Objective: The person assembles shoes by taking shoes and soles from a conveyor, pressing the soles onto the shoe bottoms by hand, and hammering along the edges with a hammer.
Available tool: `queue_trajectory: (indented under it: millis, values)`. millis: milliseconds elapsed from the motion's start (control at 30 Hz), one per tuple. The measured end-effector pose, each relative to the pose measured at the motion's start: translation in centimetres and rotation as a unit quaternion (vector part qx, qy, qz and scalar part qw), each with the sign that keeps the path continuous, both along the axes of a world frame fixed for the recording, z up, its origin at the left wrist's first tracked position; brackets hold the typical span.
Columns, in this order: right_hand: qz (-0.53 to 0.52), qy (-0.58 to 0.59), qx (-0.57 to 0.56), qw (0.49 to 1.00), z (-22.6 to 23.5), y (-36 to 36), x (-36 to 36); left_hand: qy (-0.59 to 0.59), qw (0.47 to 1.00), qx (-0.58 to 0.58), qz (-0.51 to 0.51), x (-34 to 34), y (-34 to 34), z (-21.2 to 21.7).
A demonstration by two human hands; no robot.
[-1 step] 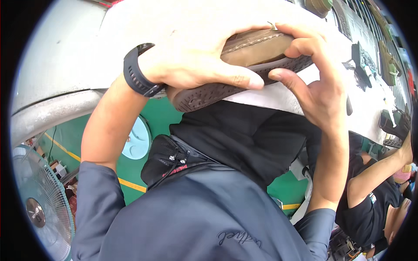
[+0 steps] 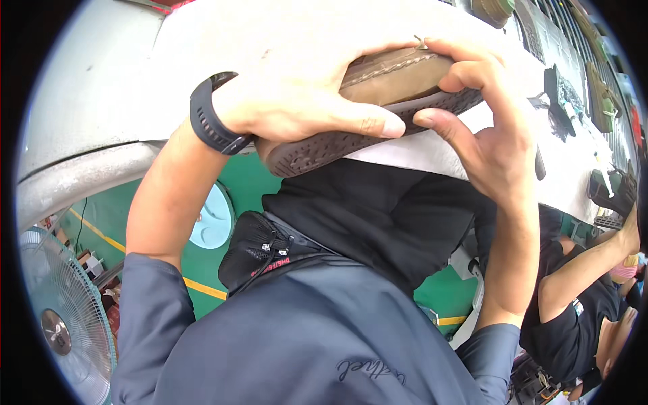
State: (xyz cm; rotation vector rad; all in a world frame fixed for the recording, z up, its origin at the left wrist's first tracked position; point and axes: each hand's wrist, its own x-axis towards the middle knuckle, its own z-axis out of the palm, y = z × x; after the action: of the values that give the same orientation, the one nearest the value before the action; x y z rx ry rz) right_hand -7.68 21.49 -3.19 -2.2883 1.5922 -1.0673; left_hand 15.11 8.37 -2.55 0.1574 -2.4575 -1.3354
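A brown shoe [image 2: 399, 79] with pale stitching along its upper is tipped on its side above the white worktop, its dark studded sole [image 2: 310, 152] turned toward me. My left hand [image 2: 297, 101], with a black band on the wrist, wraps the shoe from the left, the thumb lying along the sole. From the right, my right hand [image 2: 489, 111] grips it, with curled fingers on the upper and the thumb at the sole's edge. A small light end [image 2: 420, 43], perhaps of lace or thread, sticks up beside the right fingertips. My left hand hides much of the shoe's left part.
The worktop [image 2: 223, 34] runs under the shoe, with a rounded edge [image 2: 88, 177] at left. A fan [image 2: 61, 324] and a light-blue round stool [image 2: 214, 219] stand below left. At right, another person's arm [image 2: 587, 270] reaches toward a dark shoe [image 2: 611, 192].
The shoe and both hands have shifted very slightly to the left. The grip looks the same.
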Motion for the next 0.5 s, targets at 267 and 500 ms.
queue_trajectory:
  millis: [267,500]
  values:
    - [-0.090,-0.043,0.064,0.993,0.9,-0.3,-0.2,-0.080,0.986,-0.063,0.131,-0.6,0.8,-1.6]
    - [-0.195,-0.478,0.119,0.848,-2.5,-2.1,-2.3,-0.020,0.980,0.013,0.199,-1.1,3.8,-2.7]
